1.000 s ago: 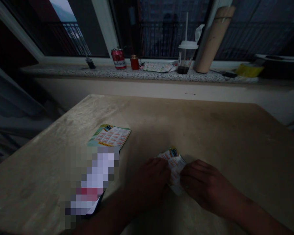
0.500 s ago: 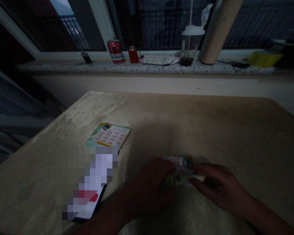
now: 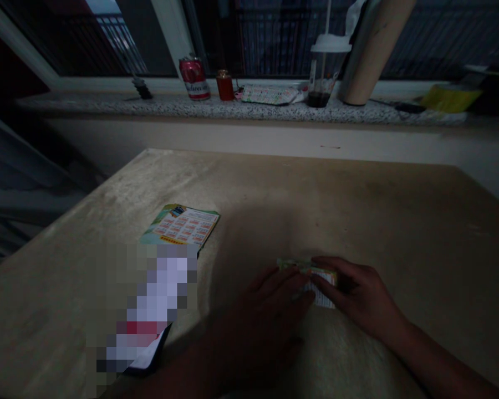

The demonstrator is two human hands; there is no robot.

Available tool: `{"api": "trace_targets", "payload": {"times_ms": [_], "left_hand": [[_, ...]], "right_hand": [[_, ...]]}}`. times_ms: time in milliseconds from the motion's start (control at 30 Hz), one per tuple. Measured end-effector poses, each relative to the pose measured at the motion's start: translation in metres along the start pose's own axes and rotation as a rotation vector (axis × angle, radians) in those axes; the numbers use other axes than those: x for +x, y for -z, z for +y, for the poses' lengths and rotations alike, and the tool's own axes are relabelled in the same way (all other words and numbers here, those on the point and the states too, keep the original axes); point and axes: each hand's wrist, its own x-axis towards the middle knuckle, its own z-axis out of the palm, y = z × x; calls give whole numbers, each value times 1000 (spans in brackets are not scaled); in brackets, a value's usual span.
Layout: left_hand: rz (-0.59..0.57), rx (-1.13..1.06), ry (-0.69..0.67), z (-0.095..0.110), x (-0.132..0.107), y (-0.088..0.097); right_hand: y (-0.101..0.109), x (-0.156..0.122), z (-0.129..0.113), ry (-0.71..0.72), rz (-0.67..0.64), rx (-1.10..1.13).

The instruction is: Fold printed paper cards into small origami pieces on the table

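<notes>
A small printed paper leaflet (image 3: 322, 288), folded, lies on the beige table (image 3: 316, 205) near the front edge. My left hand (image 3: 270, 310) rests flat on its left part, fingers stretched out over it. My right hand (image 3: 360, 293) presses on its right end with the fingers together. Most of the leaflet is hidden under both hands. A second, unfolded leaflet (image 3: 181, 226) with green edges and red print lies flat to the left, apart from my hands.
A blurred-out phone (image 3: 149, 310) lies at the front left. On the stone window sill (image 3: 108, 104) stand a red can (image 3: 193, 78), a small red jar (image 3: 224, 85), a lidded cup with straw (image 3: 324, 69), a cardboard tube (image 3: 368, 50), more leaflets (image 3: 268, 95) and a yellow item (image 3: 449, 98).
The folded leaflet went from being held tilted between both hands to lying flat on the table. My hands now press it down, and it looks narrower than before.
</notes>
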Motion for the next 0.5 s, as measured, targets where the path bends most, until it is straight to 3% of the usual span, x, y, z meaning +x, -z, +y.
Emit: {"api": "trace_targets", "payload": {"times_ms": [100, 200, 500], "left_hand": [[-95, -2, 19, 1, 3, 0], [-167, -9, 37, -1, 5, 0], [-195, -27, 64, -5, 3, -4]], "right_hand": [[-2, 2, 2, -14, 28, -37], [0, 2, 2, 87, 23, -125], [11, -1, 2, 312, -22, -284]]}}
